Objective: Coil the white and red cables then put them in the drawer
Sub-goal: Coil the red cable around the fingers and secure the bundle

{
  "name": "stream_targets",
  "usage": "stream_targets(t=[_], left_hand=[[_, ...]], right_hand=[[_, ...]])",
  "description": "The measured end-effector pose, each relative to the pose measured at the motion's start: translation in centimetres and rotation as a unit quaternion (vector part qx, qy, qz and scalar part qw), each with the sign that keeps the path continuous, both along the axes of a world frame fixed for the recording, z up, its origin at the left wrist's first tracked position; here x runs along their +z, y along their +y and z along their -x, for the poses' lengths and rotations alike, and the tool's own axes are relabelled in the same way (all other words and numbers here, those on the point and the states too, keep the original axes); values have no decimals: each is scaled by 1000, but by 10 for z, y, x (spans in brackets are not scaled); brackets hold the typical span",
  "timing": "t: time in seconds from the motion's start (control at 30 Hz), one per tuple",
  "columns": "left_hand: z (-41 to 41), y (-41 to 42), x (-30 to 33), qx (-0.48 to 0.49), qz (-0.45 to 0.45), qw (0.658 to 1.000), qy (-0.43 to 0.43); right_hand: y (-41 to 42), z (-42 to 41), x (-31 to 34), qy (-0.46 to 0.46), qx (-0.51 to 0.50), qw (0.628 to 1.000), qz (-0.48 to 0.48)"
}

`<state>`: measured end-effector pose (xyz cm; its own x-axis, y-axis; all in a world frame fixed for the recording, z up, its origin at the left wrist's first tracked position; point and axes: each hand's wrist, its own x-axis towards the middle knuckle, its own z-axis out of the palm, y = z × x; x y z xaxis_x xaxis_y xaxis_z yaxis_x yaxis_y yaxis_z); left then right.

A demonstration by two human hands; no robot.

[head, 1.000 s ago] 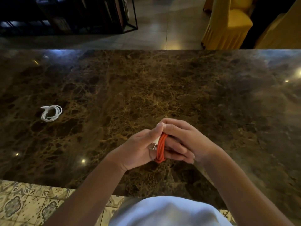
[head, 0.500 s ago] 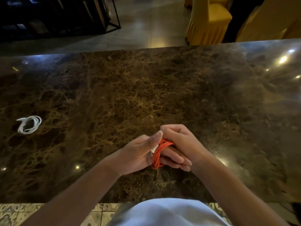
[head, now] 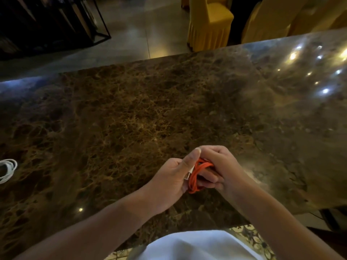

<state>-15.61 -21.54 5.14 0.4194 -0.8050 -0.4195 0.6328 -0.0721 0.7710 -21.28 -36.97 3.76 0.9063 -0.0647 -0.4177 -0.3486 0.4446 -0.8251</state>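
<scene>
1. White cable [head: 6, 170]: lies far left on the tabletop [head: 131, 119], partly cut by the frame edge. It is seen already looped into a small coil, well apart from both hands. No contact w/ either hand.

2. Left hand [head: 169, 182]: fingers are curled round the red cable [head: 196, 177]; thumb is laid up over the top of the bundle. A pale connector end [head: 188, 174] is seen just beside the thumb, at the left side of the loops. Grip state: clamped on the red cable.

3. Red cable: held between the two hands, above the near-centre part of the tabletop, approx. in front of the body. Several loops are visible, gathered tight. Whether the tail end is tucked cannot be told; it is hidden by the fingers.

4. Right hand [head: 220, 170]: fingers are curled over the right side of the loops and touch the left thumb tip. Grip state: clamped on the red cable.

5. Step in hand (judged): coiling of the red cable, at or near the finish; the white coil appears done.

6. Next move (judged): the loose end is to be secured so the loops do not spring open, then both coils are to be carried to the drawer. No drawer is visible in this view; its location must be found first.

7. Yellow-covered chairs [head: 210, 23]: stand beyond the far edge, upper right; not involved.
</scene>
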Motion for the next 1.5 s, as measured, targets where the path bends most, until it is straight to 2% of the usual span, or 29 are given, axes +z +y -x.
stream_targets(t=[0.17, 0.27, 0.33, 0.47, 0.53, 0.6, 0.7, 0.8, 0.87, 0.97, 1.07, 1.2, 1.5], left_hand=[[-12, -8, -10, 66, -55, 996, -6], [-10, 2, -17, 98, -100, 987, -82], [-10, 9, -18, 113, -91, 985, -91], [-13, 24, -9, 134, -62, 982, -117], [-13, 34, -4, 137, -84, 975, -150], [-11, 44, -5, 121, -160, 949, -245], [-12, 59, -9, 113, -271, 867, -401], [-18, 82, -15, 136, -325, 799, -487], [-23, 103, -21, 150, -350, 768, -515], [-36, 143, -28, 191, -385, 736, -524], [-54, 191, -30, 230, -422, 713, -510], [-73, 250, -33, 219, -488, 680, -502], [-121, 329, -56, 246, -574, 644, -443]], right_hand=[[1, -21, -19, 10, -29, 989, 143], [-8, -27, -25, 13, -93, 949, 300], [-16, -34, -24, 22, -112, 947, 301], [-5, -46, -18, 15, -73, 958, 276], [6, -51, -20, 10, -61, 956, 287], [17, -58, -23, 16, -54, 958, 281], [40, -75, -24, 21, -29, 964, 262], [72, -93, -24, 24, 14, 966, 257], [97, -108, -21, 23, 41, 961, 271], [136, -129, -18, -9, 108, 947, 302], [170, -147, -17, -81, 202, 924, 315], [210, -173, -22, -107, 314, 887, 320], [317, -222, -43, -117, 272, 855, 426]])
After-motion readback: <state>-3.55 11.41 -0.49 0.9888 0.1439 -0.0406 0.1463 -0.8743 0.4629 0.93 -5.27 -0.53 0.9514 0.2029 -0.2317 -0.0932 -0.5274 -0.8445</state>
